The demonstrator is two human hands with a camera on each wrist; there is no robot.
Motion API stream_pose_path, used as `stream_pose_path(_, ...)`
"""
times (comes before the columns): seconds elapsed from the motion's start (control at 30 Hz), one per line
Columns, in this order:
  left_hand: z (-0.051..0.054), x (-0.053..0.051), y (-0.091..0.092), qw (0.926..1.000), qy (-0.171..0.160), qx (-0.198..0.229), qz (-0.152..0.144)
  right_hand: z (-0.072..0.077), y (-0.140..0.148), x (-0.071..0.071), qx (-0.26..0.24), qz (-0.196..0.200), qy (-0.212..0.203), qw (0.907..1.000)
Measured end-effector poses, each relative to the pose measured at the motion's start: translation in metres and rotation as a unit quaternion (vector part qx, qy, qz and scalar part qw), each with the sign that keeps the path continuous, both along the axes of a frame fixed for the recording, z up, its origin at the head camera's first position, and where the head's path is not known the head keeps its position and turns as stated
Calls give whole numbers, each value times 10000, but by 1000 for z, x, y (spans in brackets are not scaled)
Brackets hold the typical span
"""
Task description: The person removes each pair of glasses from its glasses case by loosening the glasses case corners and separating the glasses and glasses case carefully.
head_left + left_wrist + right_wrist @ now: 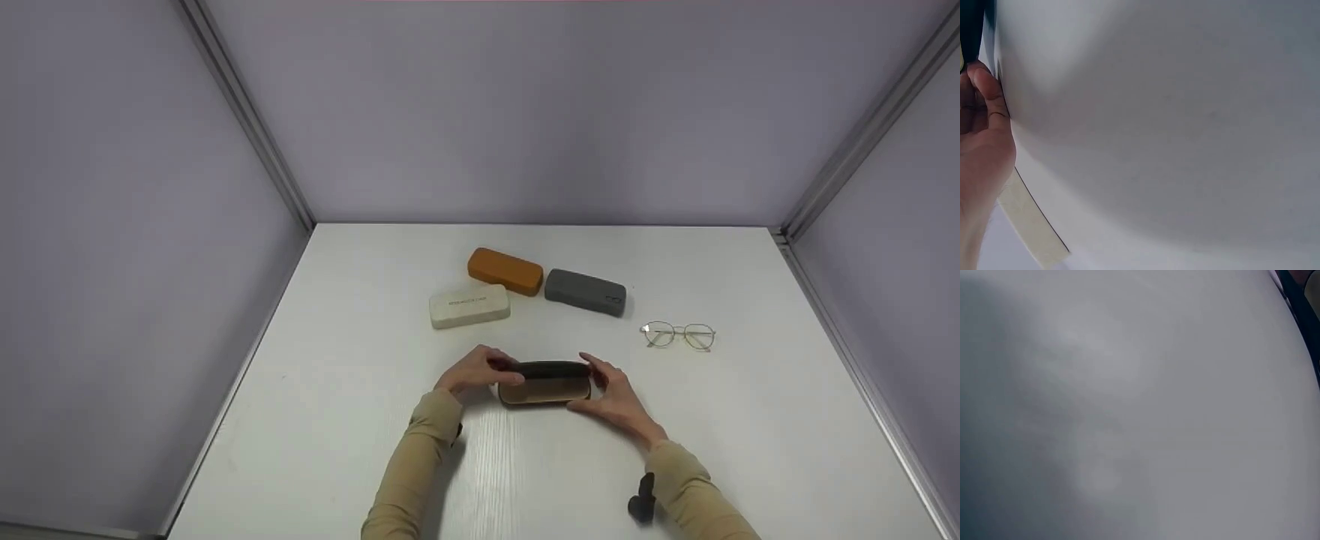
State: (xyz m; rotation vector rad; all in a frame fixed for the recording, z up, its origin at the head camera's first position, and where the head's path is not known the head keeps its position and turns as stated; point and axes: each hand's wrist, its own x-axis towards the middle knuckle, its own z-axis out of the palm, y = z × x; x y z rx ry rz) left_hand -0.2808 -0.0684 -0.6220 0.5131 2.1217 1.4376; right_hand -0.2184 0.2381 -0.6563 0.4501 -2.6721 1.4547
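Observation:
In the head view a dark glasses case with a brownish inside [546,388] lies near the middle of the table, its lid apparently raised. The left hand [478,370] holds its left end, thumb over the front and fingers behind. At the right end the right hand [616,399] grips the case between thumb and fingers. The left wrist view shows the left hand [985,129] with curled fingers at a dark edge of the case [970,31]. Only a dark edge [1304,309] shows in the right wrist view, at the top right; the right hand cannot be made out there.
Behind the hands lie a white case [470,307], an orange case [505,271] and a grey case [585,292]. Thin-framed glasses [679,335] rest on the white table [337,390] to the right. Pale panels [525,112] stand around the back and sides.

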Motion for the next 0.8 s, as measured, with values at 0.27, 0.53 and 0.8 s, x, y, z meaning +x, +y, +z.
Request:
stream_pose_path(0.27,-3,4,2,9982,554,-196,108,7,-6,3,-211,-164,-206,9994)
stream_pose_path(0.53,-7,10,5,9936,933,-587,242,4,0,0,-344,-41,-388,9986)
stream_pose_path(0.8,-6,10,3,9924,1059,-591,229,6,0,-2,-200,109,-501,9985)
